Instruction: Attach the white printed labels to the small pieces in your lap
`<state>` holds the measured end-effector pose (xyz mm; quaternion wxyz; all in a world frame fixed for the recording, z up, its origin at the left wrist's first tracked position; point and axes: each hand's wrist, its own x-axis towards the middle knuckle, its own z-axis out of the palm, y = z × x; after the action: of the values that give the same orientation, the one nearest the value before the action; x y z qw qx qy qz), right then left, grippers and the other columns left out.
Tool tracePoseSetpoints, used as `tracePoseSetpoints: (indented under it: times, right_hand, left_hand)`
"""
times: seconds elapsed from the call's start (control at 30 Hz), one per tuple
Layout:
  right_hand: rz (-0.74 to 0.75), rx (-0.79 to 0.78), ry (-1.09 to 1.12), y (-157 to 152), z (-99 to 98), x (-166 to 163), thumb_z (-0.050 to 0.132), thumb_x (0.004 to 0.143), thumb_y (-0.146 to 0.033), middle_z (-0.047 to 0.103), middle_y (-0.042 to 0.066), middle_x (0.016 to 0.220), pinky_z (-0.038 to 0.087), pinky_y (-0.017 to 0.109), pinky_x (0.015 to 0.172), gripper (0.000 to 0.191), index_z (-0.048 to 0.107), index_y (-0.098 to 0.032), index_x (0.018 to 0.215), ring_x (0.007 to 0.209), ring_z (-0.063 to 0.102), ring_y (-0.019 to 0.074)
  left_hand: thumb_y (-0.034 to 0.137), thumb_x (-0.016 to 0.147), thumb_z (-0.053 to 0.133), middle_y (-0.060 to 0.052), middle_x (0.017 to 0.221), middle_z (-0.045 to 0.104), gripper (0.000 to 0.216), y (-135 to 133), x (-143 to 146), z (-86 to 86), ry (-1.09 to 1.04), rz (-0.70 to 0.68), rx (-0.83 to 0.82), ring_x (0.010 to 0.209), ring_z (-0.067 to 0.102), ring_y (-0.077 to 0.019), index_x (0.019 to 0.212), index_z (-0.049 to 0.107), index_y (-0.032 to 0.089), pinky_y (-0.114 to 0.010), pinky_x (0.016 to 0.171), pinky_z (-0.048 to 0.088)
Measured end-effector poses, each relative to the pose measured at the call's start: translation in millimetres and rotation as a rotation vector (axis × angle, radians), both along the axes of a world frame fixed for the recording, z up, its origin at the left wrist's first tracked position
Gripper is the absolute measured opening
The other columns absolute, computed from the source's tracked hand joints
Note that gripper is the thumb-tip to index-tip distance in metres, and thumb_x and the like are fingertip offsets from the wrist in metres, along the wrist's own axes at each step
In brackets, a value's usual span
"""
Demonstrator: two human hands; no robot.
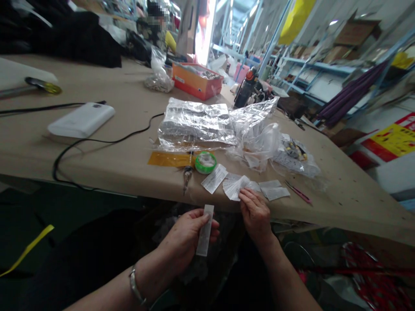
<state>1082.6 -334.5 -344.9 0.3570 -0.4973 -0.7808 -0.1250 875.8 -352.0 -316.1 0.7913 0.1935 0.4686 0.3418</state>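
Observation:
Below the table's front edge, my left hand (186, 233) pinches a narrow, translucent white strip (205, 235) between thumb and fingers. My right hand (256, 211) rests at the edge, its fingers closed together on a fan of thin white printed slips (232, 186). On either side lie a flat white slip (214, 178) and another pale slip (274, 190). Pink tweezers (298, 192) are farther right. Behind the slips sits a round green-rimmed container (205, 162) with whitish contents. Beside it are a metal-tipped tool (187, 176) and an amber film strip (168, 159).
Crinkled clear plastic bags (197, 123) cover the middle of the brown table (123, 166). A white power bank (82, 119) and black cable (97, 141) lie left. Farther back are an orange box (194, 82), a dark bottle (244, 90) and another person (157, 32).

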Motion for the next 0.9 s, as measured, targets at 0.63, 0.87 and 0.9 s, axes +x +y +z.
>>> tracePoseSetpoints:
  times: [0.63, 0.87, 0.9]
  right_hand:
    - [0.518, -0.133, -0.005, -50, 8.1, -54, 0.054, 0.086, -0.009, 0.066, 0.009, 0.103, 0.044, 0.042, 0.098, 0.014, 0.063, -0.015, 0.096, 0.116, 0.053, 0.0215]
    - [0.512, -0.182, -0.071, -49, 6.9, -47, 0.05, 0.089, -0.013, 0.066, 0.007, 0.105, 0.042, 0.043, 0.101, 0.015, 0.063, -0.018, 0.094, 0.121, 0.048, 0.0217]
    - [0.513, -0.19, -0.078, -49, 8.0, -47, 0.05, 0.089, -0.013, 0.066, 0.007, 0.105, 0.042, 0.043, 0.101, 0.015, 0.063, -0.018, 0.094, 0.122, 0.047, 0.0217]
  left_hand:
    - [0.008, 0.072, 0.058, -0.007, 0.063, 0.064, 0.008, -3, 3, 5.0, -0.26, 0.05, -0.031, 0.054, 0.058, -0.0128, 0.069, 0.065, 0.007, -0.021, 0.049, 0.044]
    - [0.015, 0.072, 0.063, -0.011, 0.073, 0.066, 0.011, -5, 0, 4.3, -0.292, -0.007, 0.005, 0.059, 0.059, -0.0136, 0.076, 0.066, 0.005, -0.022, 0.053, 0.045]
    - [0.015, 0.072, 0.064, -0.011, 0.074, 0.066, 0.011, -5, 0, 4.5, -0.292, -0.019, 0.012, 0.059, 0.059, -0.0137, 0.077, 0.066, 0.005, -0.022, 0.053, 0.044]
